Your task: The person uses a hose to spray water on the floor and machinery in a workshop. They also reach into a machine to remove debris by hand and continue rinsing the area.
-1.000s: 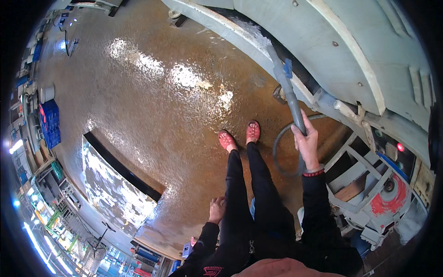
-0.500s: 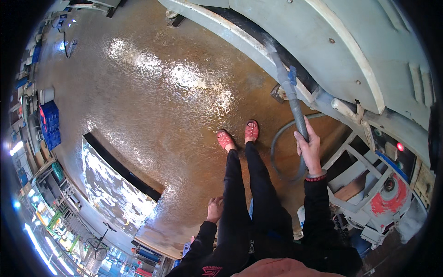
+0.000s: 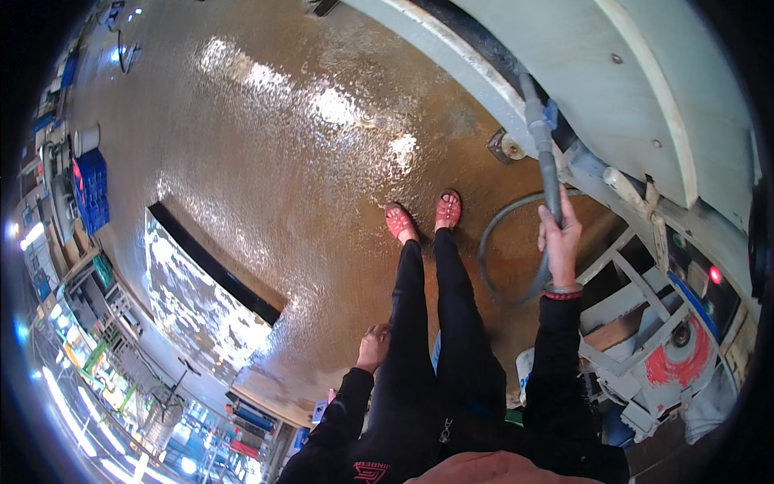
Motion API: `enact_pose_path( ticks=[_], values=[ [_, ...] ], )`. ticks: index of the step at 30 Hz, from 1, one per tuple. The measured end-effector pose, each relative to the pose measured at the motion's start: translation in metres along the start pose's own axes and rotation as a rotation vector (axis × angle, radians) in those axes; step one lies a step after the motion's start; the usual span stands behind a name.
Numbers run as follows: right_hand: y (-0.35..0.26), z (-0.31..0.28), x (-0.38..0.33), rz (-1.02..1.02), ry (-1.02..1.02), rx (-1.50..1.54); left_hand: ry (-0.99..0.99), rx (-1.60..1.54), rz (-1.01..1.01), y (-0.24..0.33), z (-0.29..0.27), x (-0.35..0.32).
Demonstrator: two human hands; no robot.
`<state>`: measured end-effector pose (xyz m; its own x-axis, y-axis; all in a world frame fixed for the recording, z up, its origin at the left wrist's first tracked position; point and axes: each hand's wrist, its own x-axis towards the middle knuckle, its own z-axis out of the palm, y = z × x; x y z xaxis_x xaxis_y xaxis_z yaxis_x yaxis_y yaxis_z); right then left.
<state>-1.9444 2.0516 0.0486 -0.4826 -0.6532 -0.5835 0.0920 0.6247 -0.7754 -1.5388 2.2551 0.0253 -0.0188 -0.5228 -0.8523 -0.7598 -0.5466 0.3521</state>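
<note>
My right hand [image 3: 561, 242] grips a grey hose [image 3: 549, 173] with its fingers wrapped round it. The hose's front end has a blue valve handle [image 3: 551, 114] and points into the dark gap along the edge of a large pale machine [image 3: 613, 105]. No water jet can be made out at its tip. Behind the hand the hose curves down and round in a loop over the wet floor [image 3: 339, 242]. My left hand [image 3: 373, 347] hangs beside my left thigh, fingers curled, with nothing visible in them.
A low metal-like sheet with a black edge [image 3: 210, 262] stands at the left. Blue crates [image 3: 92, 189] and a white bucket [image 3: 85, 139] are at the far left. A caster wheel [image 3: 508, 147] sits under the machine. At the right is a white frame with a red disc [image 3: 677, 355].
My right hand and the hose have moved further right in the picture, the tip reaching along the machine's gap. The view has shifted slightly. My left hand stays by my thigh.
</note>
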Motion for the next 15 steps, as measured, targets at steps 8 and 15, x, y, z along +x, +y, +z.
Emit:
enact_pose_path(
  ticks=[8,15],
  values=[
    [0.002,-0.012,-0.026,0.044,-0.001,-0.048,-0.234,0.130,-0.251,0.006,0.023,-0.006],
    [-0.010,0.022,-0.004,0.000,0.030,-0.033,-0.509,0.364,-0.339,0.040,0.042,0.001]
  ],
)
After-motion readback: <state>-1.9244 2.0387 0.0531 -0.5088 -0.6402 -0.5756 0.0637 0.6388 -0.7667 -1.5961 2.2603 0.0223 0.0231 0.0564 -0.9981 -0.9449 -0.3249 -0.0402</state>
